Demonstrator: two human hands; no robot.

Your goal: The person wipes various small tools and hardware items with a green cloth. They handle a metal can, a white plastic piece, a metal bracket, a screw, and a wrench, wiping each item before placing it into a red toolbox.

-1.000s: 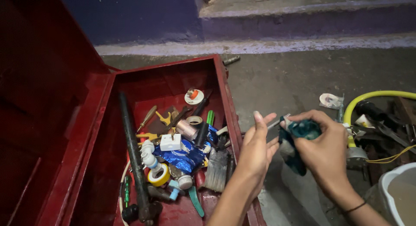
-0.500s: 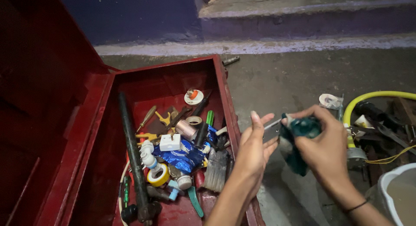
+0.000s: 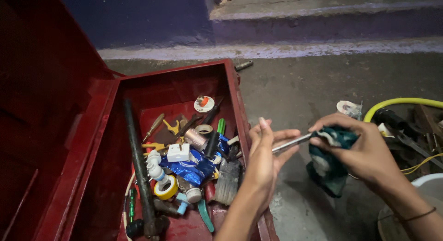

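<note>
While the left hand (image 3: 265, 151) pinches one end of a thin metal rod (image 3: 291, 143), the right hand (image 3: 357, 148), closed on a teal rag (image 3: 328, 169), has slid outward along it since a second ago, baring more shaft (wiping seems under way). Both hover above the concrete floor (image 3: 314, 93), beside the red toolbox (image 3: 237, 91).

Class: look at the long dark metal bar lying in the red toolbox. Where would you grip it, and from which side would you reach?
Grip the long dark bar around its bare upper shaft, reaching from above. That stretch lies clear along the left of the red toolbox, while its lower end is crowded by a yellow tape roll and small fittings.
</note>
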